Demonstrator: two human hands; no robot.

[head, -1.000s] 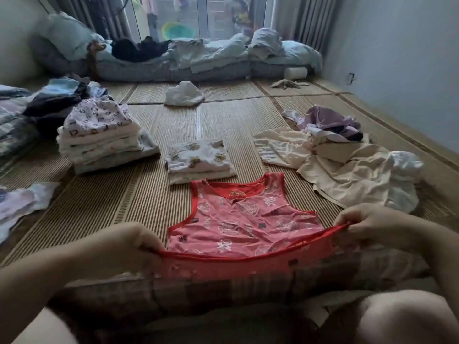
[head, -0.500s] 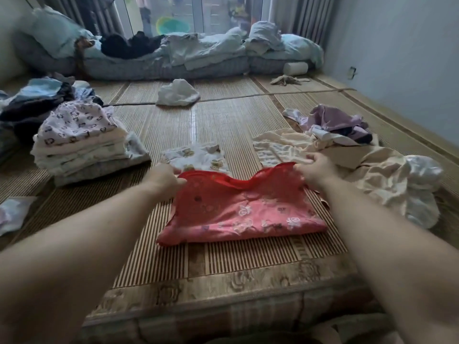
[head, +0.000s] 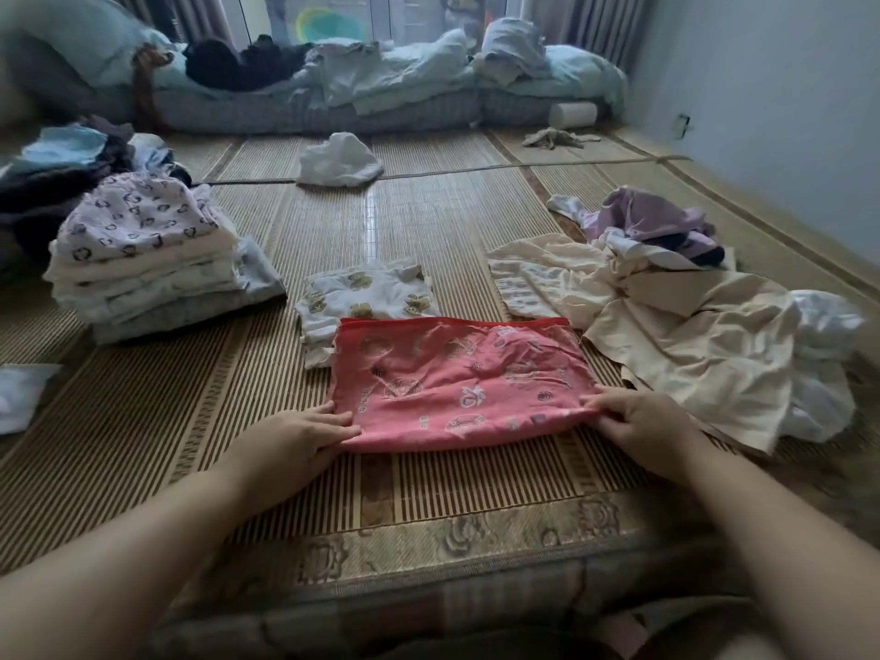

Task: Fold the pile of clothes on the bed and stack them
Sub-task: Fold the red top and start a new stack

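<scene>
A pink patterned top (head: 457,378) with red trim lies folded in half on the bamboo mat (head: 214,412) in front of me. My left hand (head: 305,433) pinches its near left corner at the fold. My right hand (head: 638,419) grips the near right corner. Just behind the pink top sits a small folded white garment with bear prints (head: 366,297). A tall stack of folded clothes (head: 143,259), topped by a heart-print piece, stands at the left. An unfolded pile of cream, white and purple clothes (head: 666,316) lies at the right.
A crumpled white garment (head: 338,159) lies mid-mat further back. Dark and blue clothes (head: 57,169) heap up at the far left. A white cloth (head: 24,393) sits at the left edge. Bedding (head: 381,83) lines the window, and a wall runs along the right.
The pink top's hem was carried forward over the neckline, halving it. Both hands then drew back from the far edge to the near fold and now hold its corners.
</scene>
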